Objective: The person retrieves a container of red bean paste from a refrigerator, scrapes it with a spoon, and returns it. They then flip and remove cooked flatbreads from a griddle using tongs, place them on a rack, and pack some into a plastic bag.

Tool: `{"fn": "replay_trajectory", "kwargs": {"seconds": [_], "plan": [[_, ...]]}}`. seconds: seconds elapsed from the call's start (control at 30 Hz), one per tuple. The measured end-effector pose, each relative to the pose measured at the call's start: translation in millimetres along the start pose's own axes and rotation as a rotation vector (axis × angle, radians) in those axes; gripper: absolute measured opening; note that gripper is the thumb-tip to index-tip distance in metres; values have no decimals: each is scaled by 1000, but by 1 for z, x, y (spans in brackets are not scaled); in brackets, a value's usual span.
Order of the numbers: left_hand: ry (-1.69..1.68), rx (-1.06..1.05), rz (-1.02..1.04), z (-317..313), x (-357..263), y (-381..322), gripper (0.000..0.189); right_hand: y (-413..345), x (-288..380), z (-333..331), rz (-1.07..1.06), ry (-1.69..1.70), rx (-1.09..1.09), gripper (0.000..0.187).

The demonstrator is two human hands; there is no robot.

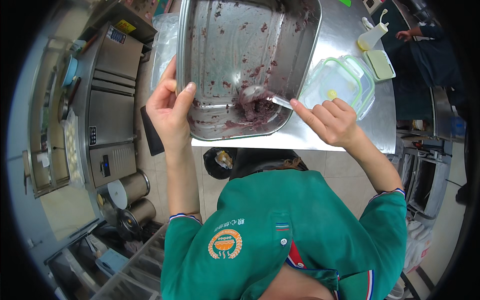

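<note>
My left hand [170,107] grips the left wall of a deep rectangular metal pan [221,56], thumb over the rim. The pan is tilted, its inside facing me. Dark purple-red paste [258,110] is heaped in its near right corner, with smears and bits stuck to the bottom and walls. In my right hand [330,122] is the handle of a spoon [281,101], index finger stretched along it. The spoon's paste-coated bowl rests at the heap. Beyond that hand lie clear lids with green rims [333,82], one overlapping another.
On the steel table [378,108] stand a squeeze bottle [371,37] and a green-lidded box [379,64]. Another person's hand [404,35] shows at the far right. A bin with a black liner [215,165] is below the table's front edge. A steel cabinet [112,93] stands left.
</note>
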State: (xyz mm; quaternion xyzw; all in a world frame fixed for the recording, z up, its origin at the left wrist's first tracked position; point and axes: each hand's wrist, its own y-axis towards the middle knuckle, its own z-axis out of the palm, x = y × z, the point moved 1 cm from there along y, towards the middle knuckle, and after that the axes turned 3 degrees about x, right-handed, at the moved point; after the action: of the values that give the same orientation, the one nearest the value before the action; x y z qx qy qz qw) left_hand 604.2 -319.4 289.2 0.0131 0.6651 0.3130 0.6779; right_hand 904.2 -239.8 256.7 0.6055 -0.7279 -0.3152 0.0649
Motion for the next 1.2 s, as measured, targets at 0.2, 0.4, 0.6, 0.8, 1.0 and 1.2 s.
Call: {"fn": "replay_trajectory", "kwargs": {"seconds": [0.2,0.4,0.6,0.8,1.0,1.2], "plan": [[-3,-46,-35,6,8,-3,21,5,18,2,226,266,101,54],[72,-67,-23,3,15,-8,20,13,15,-3,218,167,138,53],[81,-133,-1,1,25,-20,19,5,26,-11,325,629,70,46],[-2,-263,-24,-2,32,-31,19,2,36,1,430,502,-34,35],[-16,-240,13,0,31,-40,19,9,38,9,501,408,44,29],[46,-220,20,4,31,-43,18,8,25,10,511,468,65,31]]}}
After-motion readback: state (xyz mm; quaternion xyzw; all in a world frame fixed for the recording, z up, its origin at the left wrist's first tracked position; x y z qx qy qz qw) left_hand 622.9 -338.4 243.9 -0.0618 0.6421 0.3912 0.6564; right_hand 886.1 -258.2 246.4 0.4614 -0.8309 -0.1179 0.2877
